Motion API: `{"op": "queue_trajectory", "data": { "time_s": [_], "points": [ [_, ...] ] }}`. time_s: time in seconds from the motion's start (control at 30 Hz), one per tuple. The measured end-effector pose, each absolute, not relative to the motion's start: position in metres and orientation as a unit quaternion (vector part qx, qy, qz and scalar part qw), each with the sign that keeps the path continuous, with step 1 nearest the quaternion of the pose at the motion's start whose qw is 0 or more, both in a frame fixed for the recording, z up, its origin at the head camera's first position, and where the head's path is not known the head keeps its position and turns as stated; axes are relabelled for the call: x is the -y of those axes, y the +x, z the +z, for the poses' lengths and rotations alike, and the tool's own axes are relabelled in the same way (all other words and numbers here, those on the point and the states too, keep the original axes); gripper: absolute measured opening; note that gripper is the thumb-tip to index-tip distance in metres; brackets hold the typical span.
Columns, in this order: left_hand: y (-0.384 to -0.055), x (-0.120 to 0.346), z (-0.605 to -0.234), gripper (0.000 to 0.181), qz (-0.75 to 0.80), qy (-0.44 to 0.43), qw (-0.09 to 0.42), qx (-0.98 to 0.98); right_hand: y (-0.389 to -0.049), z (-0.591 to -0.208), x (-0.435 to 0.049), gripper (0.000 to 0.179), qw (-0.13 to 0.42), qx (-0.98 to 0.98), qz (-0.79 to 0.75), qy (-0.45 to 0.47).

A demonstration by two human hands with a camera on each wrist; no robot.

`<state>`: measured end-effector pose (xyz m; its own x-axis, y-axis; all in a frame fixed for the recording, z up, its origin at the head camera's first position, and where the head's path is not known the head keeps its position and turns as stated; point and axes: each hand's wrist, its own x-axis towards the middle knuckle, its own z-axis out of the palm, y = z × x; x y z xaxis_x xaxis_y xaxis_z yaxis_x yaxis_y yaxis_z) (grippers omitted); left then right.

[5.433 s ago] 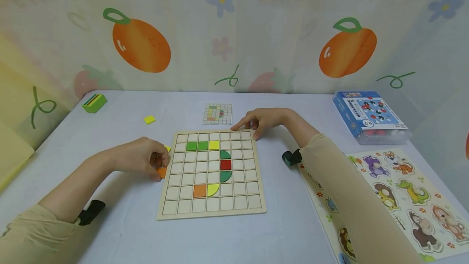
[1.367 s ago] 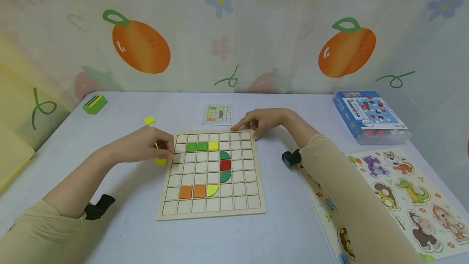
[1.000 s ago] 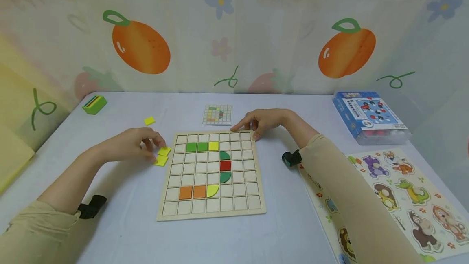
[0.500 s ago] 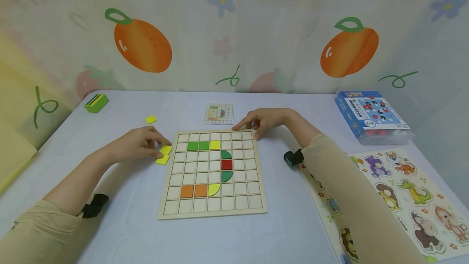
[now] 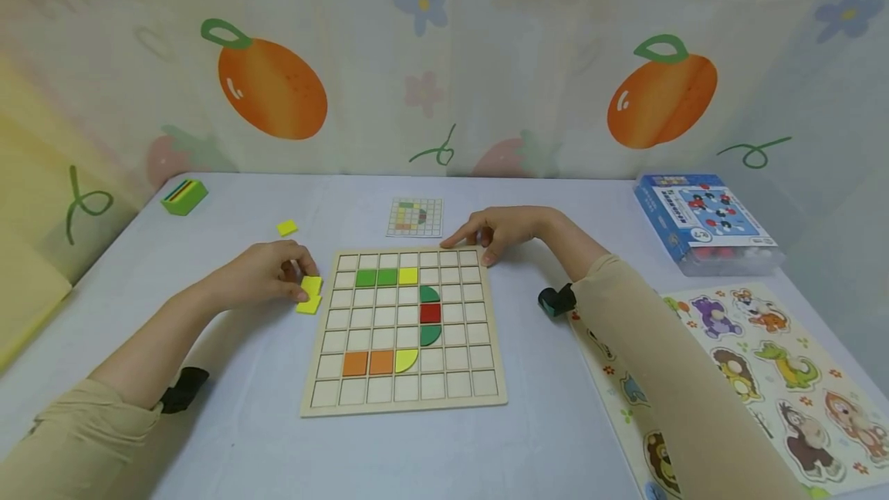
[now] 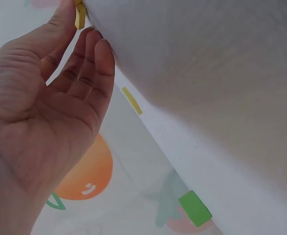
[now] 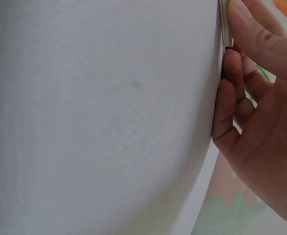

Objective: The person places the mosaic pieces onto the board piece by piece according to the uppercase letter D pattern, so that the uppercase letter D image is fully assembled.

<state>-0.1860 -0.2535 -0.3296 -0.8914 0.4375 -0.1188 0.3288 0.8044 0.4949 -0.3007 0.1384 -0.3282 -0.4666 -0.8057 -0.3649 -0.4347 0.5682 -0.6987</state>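
My left hand (image 5: pixel 260 275) pinches a square yellow tile (image 5: pixel 311 285) between thumb and finger, just left of the wooden grid board (image 5: pixel 401 409). A second yellow tile (image 5: pixel 309 305) lies partly under it. The left wrist view shows the thumb at the yellow tiles (image 6: pixel 80 17), which are cut off at the top. My right hand (image 5: pixel 510 228) holds the board's far right corner, index finger on the far edge and thumb on the right edge. In the board sit two orange squares (image 5: pixel 368 363), green squares (image 5: pixel 376 278), a yellow square (image 5: pixel 408 276), a red square (image 5: pixel 430 313) and rounded pieces (image 5: pixel 406 360).
Behind the board lies a small printed grid card (image 5: pixel 414 217). Another yellow tile (image 5: pixel 287 228) lies at the back left, with a green block (image 5: pixel 184 197) beyond it. On the right are a blue box (image 5: pixel 707 222) and an animal picture board (image 5: pixel 799 376).
The orange tile that was at my left fingers now sits in the board beside the other orange square. My left hand has moved to the yellow tiles. My right hand has stayed put.
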Motion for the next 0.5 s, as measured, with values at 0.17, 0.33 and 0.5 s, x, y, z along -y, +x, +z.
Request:
{"op": "queue_trajectory", "data": {
  "time_s": [0.17,0.33,0.5],
  "points": [
    [-0.187,0.253,-0.329,0.021,0.222,0.206,0.104,-0.947,-0.300,-0.327,-0.138,0.068,0.347,-0.816,-0.265,-0.379],
    [-0.188,0.256,-0.325,0.017,0.209,0.214,0.086,-0.950,-0.299,-0.328,-0.138,0.068,0.344,-0.816,-0.265,-0.381],
    [-0.187,0.253,-0.316,0.013,0.233,0.218,0.066,-0.945,-0.299,-0.327,-0.138,0.068,0.343,-0.818,-0.261,-0.382]
  ]
}}
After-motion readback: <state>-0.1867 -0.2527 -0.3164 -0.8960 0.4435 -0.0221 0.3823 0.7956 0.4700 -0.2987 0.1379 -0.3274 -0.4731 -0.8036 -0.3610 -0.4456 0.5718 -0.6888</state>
